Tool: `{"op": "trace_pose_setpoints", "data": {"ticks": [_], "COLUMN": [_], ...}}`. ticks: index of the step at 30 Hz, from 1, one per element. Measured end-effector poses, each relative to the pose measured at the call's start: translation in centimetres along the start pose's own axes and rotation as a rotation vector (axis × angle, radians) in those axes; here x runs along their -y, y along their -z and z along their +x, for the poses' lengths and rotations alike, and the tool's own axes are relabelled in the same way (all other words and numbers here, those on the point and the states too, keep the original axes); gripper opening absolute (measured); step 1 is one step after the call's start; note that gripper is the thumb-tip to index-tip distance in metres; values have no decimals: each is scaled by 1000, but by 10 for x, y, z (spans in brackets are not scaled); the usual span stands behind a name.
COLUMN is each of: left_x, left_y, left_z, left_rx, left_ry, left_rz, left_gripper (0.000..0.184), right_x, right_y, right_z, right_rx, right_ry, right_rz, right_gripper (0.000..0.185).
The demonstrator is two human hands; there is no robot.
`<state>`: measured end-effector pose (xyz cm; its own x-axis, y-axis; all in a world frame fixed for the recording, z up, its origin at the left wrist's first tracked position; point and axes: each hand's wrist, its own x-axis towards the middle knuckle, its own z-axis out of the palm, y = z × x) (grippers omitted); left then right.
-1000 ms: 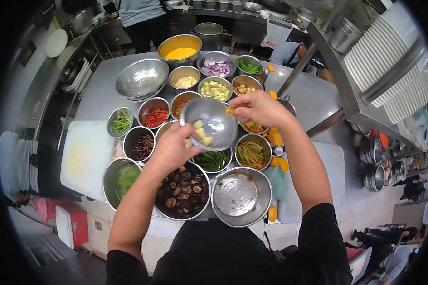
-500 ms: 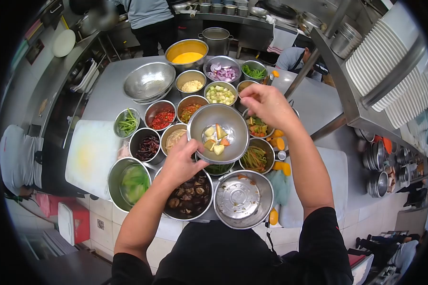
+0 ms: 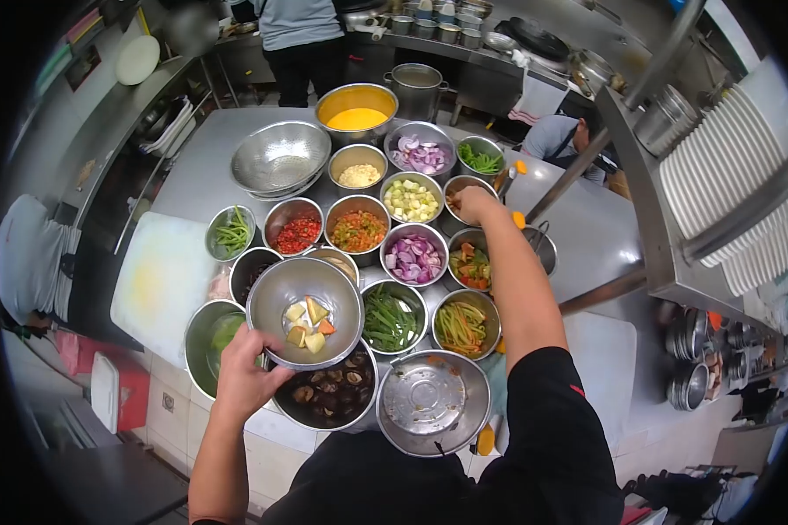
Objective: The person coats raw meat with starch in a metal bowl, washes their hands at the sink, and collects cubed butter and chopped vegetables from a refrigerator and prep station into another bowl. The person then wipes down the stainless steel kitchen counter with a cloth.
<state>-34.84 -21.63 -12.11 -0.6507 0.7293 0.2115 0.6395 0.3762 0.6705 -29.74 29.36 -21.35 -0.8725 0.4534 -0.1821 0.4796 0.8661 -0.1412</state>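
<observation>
My left hand point(image 3: 249, 372) grips the rim of a metal bowl point(image 3: 267, 302), which holds several pale chunks point(image 3: 306, 325) and hangs over the container of dark mushrooms point(image 3: 328, 394). My right hand point(image 3: 476, 205) reaches into a small metal container point(image 3: 453, 185) at the right of the group; its fingertips are hidden inside. Left of that hand is a container of pale green cubes point(image 3: 411, 199). Below are chopped purple onion point(image 3: 413, 259) and mixed cut vegetables point(image 3: 471, 265). Green pods point(image 3: 390, 318) lie in a container right of the held bowl.
A used metal bowl point(image 3: 433, 402) stands at the near edge. Cutting boards lie left point(image 3: 162, 284) and right point(image 3: 591, 367). A metal post point(image 3: 622, 109) and a shelf of stacked plates point(image 3: 718, 175) rise at right. People point(image 3: 298, 31) stand beyond the table.
My left hand has moved the bowl down and left. My right hand has gone from above the bowl into the small container at the right. The view has shifted slightly.
</observation>
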Motion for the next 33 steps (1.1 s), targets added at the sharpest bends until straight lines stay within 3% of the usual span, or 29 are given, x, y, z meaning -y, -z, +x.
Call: {"op": "trace_pose_setpoints", "data": {"ticks": [6,9,12,15,18,20,28,31,33], "left_x": [6,-5,-23,-26,-31,-28,2,3,-2], "left_y": [7,4,-7,-30,-40,-37,-12,-7,-5], "left_z": [0,17,49,84,90,85,64,64,69], "left_rx": [17,26,99,160,172,150,87,71,84], "left_ry": [63,8,23,33,47,57,227,192,157], "left_rz": [-7,29,52,36,6,-21,-85,-53,-26], "left_gripper": [38,37,38,39,38,37,35,35,37], "right_x": [1,3,49,88,89,106,105,99,111], "right_y": [8,9,58,78,22,4,-4,10,35], "right_z": [-10,-12,-42,-45,10,19,26,14,-6], "right_rx": [-4,-445,-201,-2,-146,-54,-59,-205,-132], "right_ry": [10,-144,49,80,214,267,174,64,97], "right_rz": [-16,325,857,984,409,159,148,388,679], "right_gripper": [22,20,25,26,21,19,20,18,21]}}
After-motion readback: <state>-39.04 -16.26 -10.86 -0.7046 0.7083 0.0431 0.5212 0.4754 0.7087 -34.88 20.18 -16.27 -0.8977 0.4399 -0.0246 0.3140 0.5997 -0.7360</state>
